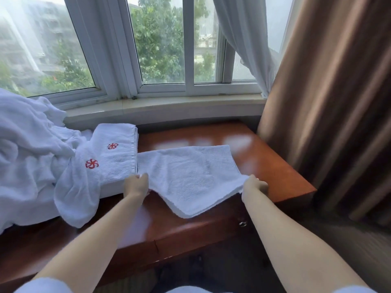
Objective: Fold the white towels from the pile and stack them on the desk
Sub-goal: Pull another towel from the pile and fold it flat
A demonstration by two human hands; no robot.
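Window point(160, 45) behind, brown curtain point(330, 102) at right. Wooden desk point(264, 157) below the sill. Loose pile point(27, 149) of white towels heaped at the desk's left end. Stack point(115, 153) of folded towels with red emblems just beside the pile. Towel point(190, 176) spread mid-desk, near edge sagging between both hands. Left hand point(136, 186) gripping the near-left corner, fingers curled. Right hand point(255, 185) pinching the near-right corner.

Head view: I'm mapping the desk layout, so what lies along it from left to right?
Unfolded towel pile → folded towel stack → left hand → towel being folded → right hand → brown curtain.
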